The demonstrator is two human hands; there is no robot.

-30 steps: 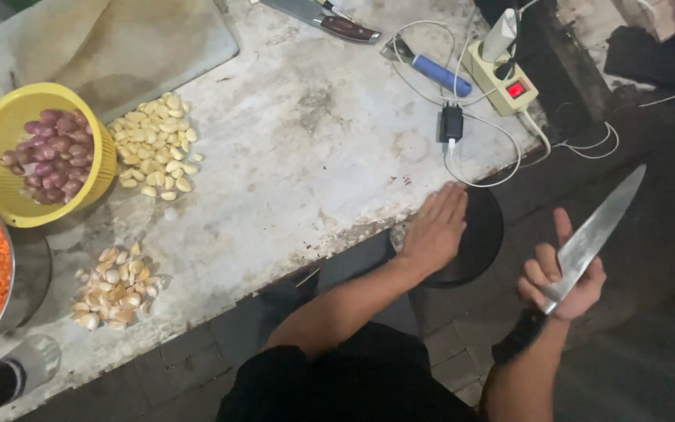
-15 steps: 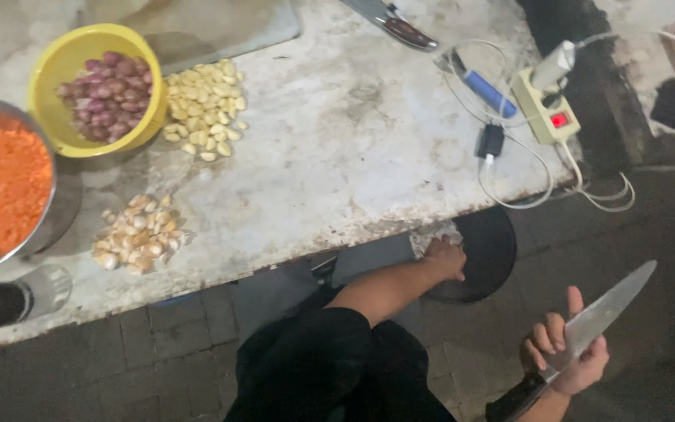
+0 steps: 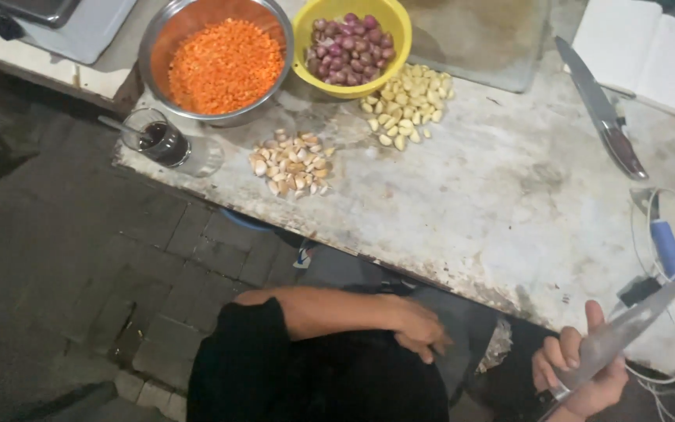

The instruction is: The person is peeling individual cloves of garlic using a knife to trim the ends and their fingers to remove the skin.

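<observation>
My right hand [image 3: 580,371] grips a large steel knife [image 3: 626,330] at the lower right, blade pointing up and right over the table's near edge. My left hand [image 3: 419,328] rests below the table edge by my lap, fingers loose, holding nothing. On the worn white table [image 3: 494,211] lie a pile of unpeeled garlic cloves [image 3: 292,164] and a pile of peeled garlic [image 3: 408,101]. A yellow bowl of small red shallots [image 3: 351,43] and a steel bowl of orange shredded food [image 3: 224,62] stand at the far side.
A glass of dark liquid [image 3: 162,141] stands at the table's left corner. A second knife [image 3: 603,109] lies at the right, beyond it an open white book [image 3: 650,51]. A blue-handled tool [image 3: 668,246] and white cables [image 3: 669,375] lie at the right edge. Brick paving [image 3: 80,258] lies below.
The view has swung left and down, so the bowls and garlic now sit at the top. My left hand came off the dark round thing and drew in to my lap. The knife stays held.
</observation>
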